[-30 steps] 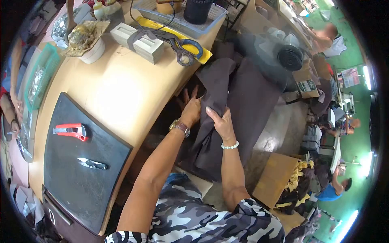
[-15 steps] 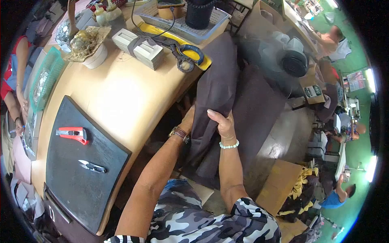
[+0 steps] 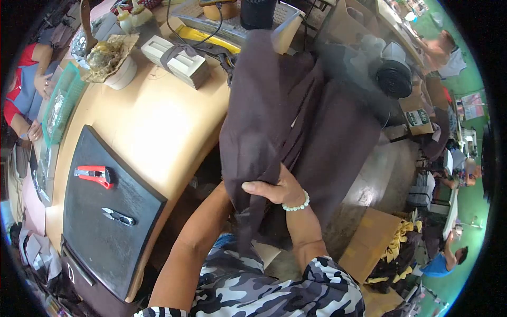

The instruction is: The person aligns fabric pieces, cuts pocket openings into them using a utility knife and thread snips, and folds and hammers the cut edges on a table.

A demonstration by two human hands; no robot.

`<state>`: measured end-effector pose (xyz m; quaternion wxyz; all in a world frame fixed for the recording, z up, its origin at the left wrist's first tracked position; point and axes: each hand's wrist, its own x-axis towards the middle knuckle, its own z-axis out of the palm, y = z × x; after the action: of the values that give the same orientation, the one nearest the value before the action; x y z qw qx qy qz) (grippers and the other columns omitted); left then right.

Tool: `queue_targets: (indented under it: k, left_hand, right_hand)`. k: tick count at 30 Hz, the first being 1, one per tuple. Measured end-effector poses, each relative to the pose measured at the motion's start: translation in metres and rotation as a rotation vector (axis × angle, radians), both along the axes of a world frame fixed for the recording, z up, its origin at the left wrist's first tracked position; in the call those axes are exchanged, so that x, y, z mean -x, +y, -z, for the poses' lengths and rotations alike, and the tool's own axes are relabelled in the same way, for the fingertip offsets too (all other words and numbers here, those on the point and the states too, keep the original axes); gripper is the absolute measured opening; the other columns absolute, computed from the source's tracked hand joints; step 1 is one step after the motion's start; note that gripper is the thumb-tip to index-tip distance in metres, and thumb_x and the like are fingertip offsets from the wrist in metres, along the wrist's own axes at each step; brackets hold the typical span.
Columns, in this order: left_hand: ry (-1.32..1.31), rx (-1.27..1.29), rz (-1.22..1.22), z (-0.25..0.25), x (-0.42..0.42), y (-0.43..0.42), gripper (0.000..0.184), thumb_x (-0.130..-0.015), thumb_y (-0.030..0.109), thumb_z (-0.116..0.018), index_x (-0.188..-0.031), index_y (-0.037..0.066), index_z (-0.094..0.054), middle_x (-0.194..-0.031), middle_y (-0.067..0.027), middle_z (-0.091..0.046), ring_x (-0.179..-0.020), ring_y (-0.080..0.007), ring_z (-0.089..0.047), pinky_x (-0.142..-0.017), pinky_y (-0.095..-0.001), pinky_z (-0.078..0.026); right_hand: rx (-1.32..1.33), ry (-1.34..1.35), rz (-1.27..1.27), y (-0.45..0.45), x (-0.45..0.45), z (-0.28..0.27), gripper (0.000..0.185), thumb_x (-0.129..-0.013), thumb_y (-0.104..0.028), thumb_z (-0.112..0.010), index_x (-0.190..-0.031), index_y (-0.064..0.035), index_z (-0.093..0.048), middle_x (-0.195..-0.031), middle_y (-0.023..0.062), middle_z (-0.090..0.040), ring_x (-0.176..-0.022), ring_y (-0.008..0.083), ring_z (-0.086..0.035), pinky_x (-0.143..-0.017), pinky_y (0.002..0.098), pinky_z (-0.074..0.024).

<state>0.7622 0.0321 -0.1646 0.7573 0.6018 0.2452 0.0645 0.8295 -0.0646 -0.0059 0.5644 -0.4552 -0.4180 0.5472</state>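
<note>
A large piece of dark brown fabric [image 3: 248,116] hangs in folds past the table's right edge. My right hand [image 3: 274,187] grips it, with the thumb pressed on top and the fingers hidden beneath. My left forearm [image 3: 198,222] reaches under the same cloth, which hides my left hand and its fingers. On the table to the left lies a black mat [image 3: 105,238] bearing a red utility knife [image 3: 95,174] and small thread snips [image 3: 118,216].
On the wooden table [image 3: 153,121] stand a rubber-strapped white block [image 3: 174,62], a crusted glue pot with a brush [image 3: 113,63] and a green basket [image 3: 62,105]. Behind are a clear plastic tray [image 3: 185,10] and a cardboard box [image 3: 369,238] on the floor. Co-workers sit left and right.
The fabric has swung left and nearer, covering the blue-handled scissors. My right hand has moved down and slightly left with it. My left hand and watch have gone under the cloth.
</note>
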Motion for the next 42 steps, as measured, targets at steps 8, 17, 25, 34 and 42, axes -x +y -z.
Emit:
queue_targets:
  k: [8,17,25,34,42]
  left_hand:
    - [0.142,-0.154,-0.068,0.001,0.034,-0.014,0.049,-0.083,0.035,-0.056,-0.123,0.008,-0.047,-0.129,-0.0149,-0.041,-0.125,-0.0358,-0.029,-0.09,-0.0658,-0.032]
    - [0.201,-0.552,-0.295,-0.025,0.038,-0.01,0.045,-0.083,0.033,-0.056,-0.119,0.007,-0.05,-0.124,-0.0136,-0.043,-0.121,-0.0346,-0.034,-0.088,-0.0651,-0.034]
    - [0.269,-1.025,-0.345,-0.045,-0.031,0.003,0.041,-0.083,0.031,-0.056,-0.115,0.006,-0.053,-0.12,-0.0124,-0.045,-0.117,-0.0336,-0.038,-0.087,-0.0645,-0.036]
    - [0.417,-1.138,-0.166,-0.053,-0.059,-0.013,0.028,-0.089,0.028,-0.05,-0.103,0.004,-0.056,-0.102,-0.0121,-0.05,-0.101,-0.0306,-0.049,-0.086,-0.0598,-0.04]
    - [0.325,-0.836,-0.268,-0.075,-0.053,-0.009,0.032,-0.091,0.031,-0.047,-0.098,0.002,-0.059,-0.108,-0.0151,-0.057,-0.107,-0.0327,-0.05,-0.088,-0.0585,-0.039]
  right_hand:
    - [-0.309,-0.326,-0.193,0.016,0.016,0.001,0.078,-0.079,-0.025,-0.068,-0.137,0.0068,-0.027,-0.144,0.0274,-0.024,-0.137,0.0387,-0.015,-0.111,0.0434,-0.0136]
    - [-0.217,-0.163,-0.205,0.006,0.023,-0.019,0.073,-0.079,-0.018,-0.068,-0.137,0.004,-0.03,-0.139,0.0217,-0.034,-0.129,0.0303,-0.034,-0.108,0.0387,-0.0225]
    - [-0.139,-0.04,0.279,-0.029,0.002,-0.02,0.048,-0.077,-0.002,-0.064,-0.121,0.0039,-0.048,-0.115,0.012,-0.058,-0.106,0.0213,-0.054,-0.096,0.034,-0.0382]
    - [0.082,-0.286,1.381,-0.109,0.03,0.074,0.031,-0.078,0.0,-0.061,-0.107,0.0084,-0.055,-0.119,0.0177,-0.054,-0.104,0.0275,-0.054,-0.094,0.0395,-0.0394]
    - [0.221,0.659,1.431,-0.139,0.003,0.1,0.039,-0.089,-0.026,-0.044,-0.11,0.0042,-0.056,-0.111,0.0136,-0.057,-0.1,0.0247,-0.055,-0.088,0.0367,-0.0445]
